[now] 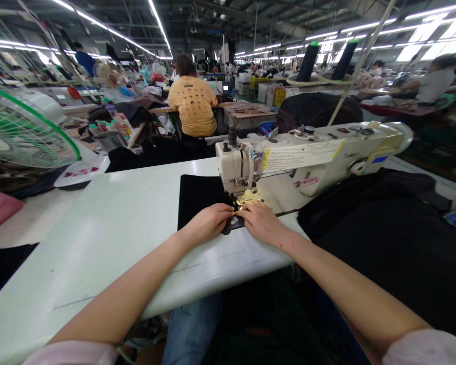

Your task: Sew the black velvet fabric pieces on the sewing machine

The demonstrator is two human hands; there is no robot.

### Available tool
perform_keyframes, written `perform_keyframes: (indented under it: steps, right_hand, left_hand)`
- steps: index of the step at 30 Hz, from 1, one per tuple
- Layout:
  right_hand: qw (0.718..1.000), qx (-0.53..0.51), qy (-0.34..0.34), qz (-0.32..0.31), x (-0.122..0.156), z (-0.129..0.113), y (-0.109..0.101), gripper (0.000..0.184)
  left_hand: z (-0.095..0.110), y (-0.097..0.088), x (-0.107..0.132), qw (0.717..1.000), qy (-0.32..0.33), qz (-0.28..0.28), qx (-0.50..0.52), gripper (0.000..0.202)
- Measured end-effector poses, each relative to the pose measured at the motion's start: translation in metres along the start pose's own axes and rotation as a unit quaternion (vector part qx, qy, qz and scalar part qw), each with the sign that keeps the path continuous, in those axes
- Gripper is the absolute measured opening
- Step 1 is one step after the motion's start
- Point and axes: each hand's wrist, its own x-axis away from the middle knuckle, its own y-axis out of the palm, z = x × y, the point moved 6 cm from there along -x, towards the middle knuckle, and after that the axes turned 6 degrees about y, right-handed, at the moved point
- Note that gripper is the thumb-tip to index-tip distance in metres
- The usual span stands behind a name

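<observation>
A: Grip status?
B: Left hand (pixel 210 221) and right hand (pixel 259 219) both down at the needle end of the sewing machine (pixel 285 154). Fingers curled, tips bunched and nearly meeting. Can't tell if cloth is pinched or just pressed; the fingers hide it.
A: Where's the cloth?
B: Black cloth (pixel 201 190) lies flat on the white table (pixel 133 218), closer to the far edge than the near one, well in from the left edge. Its right side runs up to the machine's needle end, left hand over its near right part.
A: Right side?
B: Right fingertips by the lit-up metal, just in front of the needle area. Big black heap (pixel 383 243) toward the table's right end, right forearm passing in front of it.
A: Failure modes?
B: Fingers first: tips sit so near the needle area that a slip would put one under it. Second, skew: uneven pressure from the two hands would turn the cloth. Third, pucker: pulling instead of guiding would do it. Black on black also hides any fold underneath.
A: Surroundings?
B: Fan (pixel 26 126) off the far left corner. Thread cones (pixel 307 62) stand beyond the machine. Low snag risk from either, I'd judge.
</observation>
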Motion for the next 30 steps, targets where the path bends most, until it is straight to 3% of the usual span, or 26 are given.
perform_keyframes:
  steps: [4, 7, 11, 15, 19, 23, 26, 28, 30]
  right_hand:
    - [1.0, -0.004, 0.01, 0.006, -0.001, -0.002, -0.007, 0.028]
    - [0.999, -0.028, 0.023, 0.028, 0.021, -0.007, -0.029, 0.032]
    - [0.99, -0.023, 0.125, 0.058, 0.081, 0.014, -0.072, 0.029]
    - [0.958, 0.139, 0.246, 0.052, 0.156, 0.067, -0.106, 0.027]
    - [0.964, 0.113, 0.241, 0.001, 0.195, 0.1, -0.101, 0.015]
    - [0.964, 0.049, 0.26, -0.015, 0.2, 0.109, -0.088, 0.021]
    - [0.948, -0.006, 0.315, -0.032, 0.201, 0.12, -0.09, 0.02]
    - [0.929, -0.052, 0.364, -0.03, 0.203, 0.127, -0.101, 0.016]
    - [0.909, -0.078, 0.408, 0.027, 0.203, 0.127, -0.121, 0.014]
  left_hand:
    - [-0.019, -0.004, -0.01, 1.0, -0.018, 0.002, 0.002, 0.032]
    - [-0.027, -0.004, -0.013, 0.999, -0.046, 0.0, 0.004, 0.034]
    - [-0.035, 0.005, -0.006, 0.989, -0.145, 0.012, -0.024, 0.037]
    - [-0.049, 0.012, 0.013, 0.968, -0.244, 0.014, -0.065, 0.048]
    - [-0.078, -0.003, 0.035, 0.96, -0.263, -0.013, -0.095, 0.05]
    - [-0.096, -0.035, 0.053, 0.953, -0.272, -0.003, -0.136, 0.047]
    - [-0.071, -0.047, 0.05, 0.964, -0.216, 0.014, -0.154, 0.04]
    - [-0.037, -0.046, 0.041, 0.98, -0.147, 0.022, -0.136, 0.032]
    - [0.004, -0.042, 0.032, 0.992, -0.075, 0.033, -0.099, 0.028]
